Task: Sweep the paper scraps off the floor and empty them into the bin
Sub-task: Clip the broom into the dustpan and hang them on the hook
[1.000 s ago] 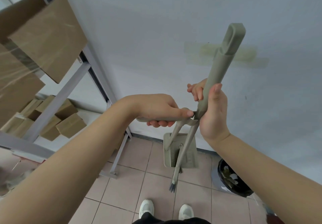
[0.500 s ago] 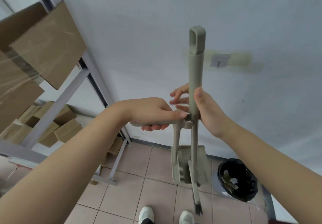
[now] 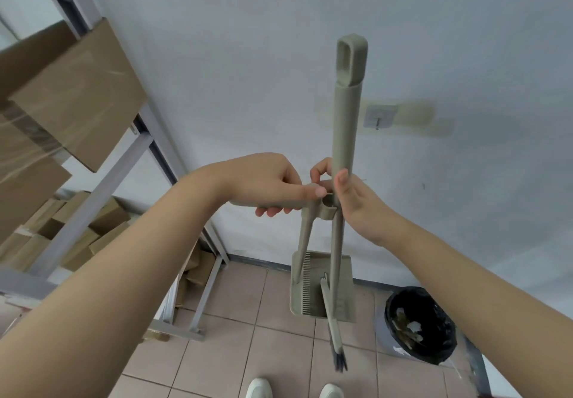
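Note:
I hold a grey-green broom (image 3: 344,124) upright in front of the wall, its bristles hanging near the floor. My right hand (image 3: 353,199) grips its shaft at mid-height. My left hand (image 3: 266,185) grips the horizontal handle of the matching dustpan (image 3: 322,286), whose clip sits against the broom shaft. The dustpan's pan hangs just above the tiled floor. A black-lined bin (image 3: 420,324) with paper scraps inside stands at the lower right.
A metal shelf rack (image 3: 124,162) with cardboard boxes (image 3: 71,93) fills the left side. A small adhesive hook (image 3: 378,117) is on the wall behind the broom. My white shoes (image 3: 260,388) show at the bottom on the tiled floor (image 3: 223,351).
The broom has swung from tilted right to upright and closed in on the dustpan's clip. My right hand's grip has slid on the shaft.

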